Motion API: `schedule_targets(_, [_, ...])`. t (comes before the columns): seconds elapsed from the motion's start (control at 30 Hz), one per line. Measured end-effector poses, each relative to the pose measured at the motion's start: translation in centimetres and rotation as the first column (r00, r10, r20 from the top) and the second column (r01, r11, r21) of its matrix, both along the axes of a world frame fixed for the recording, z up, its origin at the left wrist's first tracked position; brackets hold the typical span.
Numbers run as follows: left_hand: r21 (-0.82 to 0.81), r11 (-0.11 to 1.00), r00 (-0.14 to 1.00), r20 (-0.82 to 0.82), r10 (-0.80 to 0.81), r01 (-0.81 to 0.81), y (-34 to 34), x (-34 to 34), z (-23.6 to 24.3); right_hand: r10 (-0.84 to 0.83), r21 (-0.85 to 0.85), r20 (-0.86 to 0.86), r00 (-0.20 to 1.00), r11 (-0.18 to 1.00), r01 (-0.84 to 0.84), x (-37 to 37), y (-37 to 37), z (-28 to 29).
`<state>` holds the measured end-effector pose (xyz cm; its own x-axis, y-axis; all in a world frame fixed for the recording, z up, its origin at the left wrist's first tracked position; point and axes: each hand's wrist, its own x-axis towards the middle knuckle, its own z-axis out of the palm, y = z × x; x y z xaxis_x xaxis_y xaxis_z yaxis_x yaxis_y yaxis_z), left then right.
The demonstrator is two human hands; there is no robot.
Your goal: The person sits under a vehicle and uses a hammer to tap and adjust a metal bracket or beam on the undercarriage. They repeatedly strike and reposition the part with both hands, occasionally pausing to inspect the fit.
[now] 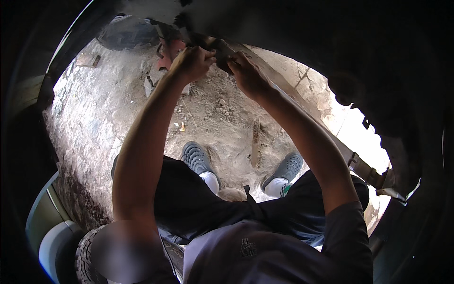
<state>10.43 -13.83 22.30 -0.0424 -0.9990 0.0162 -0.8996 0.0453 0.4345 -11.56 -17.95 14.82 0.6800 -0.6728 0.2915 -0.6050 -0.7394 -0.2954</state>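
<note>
Overhead, both hands (191, 61) (247, 73) against the dark metal edge (222, 47).

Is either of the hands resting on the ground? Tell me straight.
No: the left hand and right hand are both raised to the dark metal part overhead, well above the dirt ground.

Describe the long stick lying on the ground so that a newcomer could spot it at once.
Start at the dirt ground below the raised hands. Between the two grey shoes lies a thin wooden stick, pointing roughly up and down in the picture. It is pale, straight and narrow, unlike the scattered stones around it.
</note>
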Motion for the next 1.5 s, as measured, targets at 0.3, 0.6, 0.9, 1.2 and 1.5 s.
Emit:
schedule_targets(0.3, [-0.103,0.995,0.993,-0.120,-0.009,-0.004,0.1,1.3,-2.7,0.136,-0.017,-0.058,0.989,0.990,-0.138,-2.6,1.1,0.0])
schedule_targets(0.6, [0.025,0.999,0.996,-0.085,0.029,-0.027,-0.5,2.2,-1.7,0.207,-0.094,-0.082,0.975,0.972,-0.214,-2.4,-0.3,-0.7])
schedule_targets(0.9, [-0.067,0.997,0.981,-0.193,0.021,-0.035,-0.1,2.3,-3.8,0.057,0.060,-0.006,0.998,0.997,-0.057,-1.3,0.7,0.0])
schedule_targets(1.2, [0.088,0.988,0.950,-0.276,0.144,-0.124,1.8,2.1,-3.9,0.154,-0.011,-0.016,0.988,0.988,-0.154,-4.3,1.7,-1.0])
schedule_targets(1.5, [-0.049,0.994,0.888,-0.456,0.066,-0.099,0.5,2.6,-6.9,0.102,0.127,0.082,0.991,0.986,-0.112,-1.9,-1.0,-3.2])
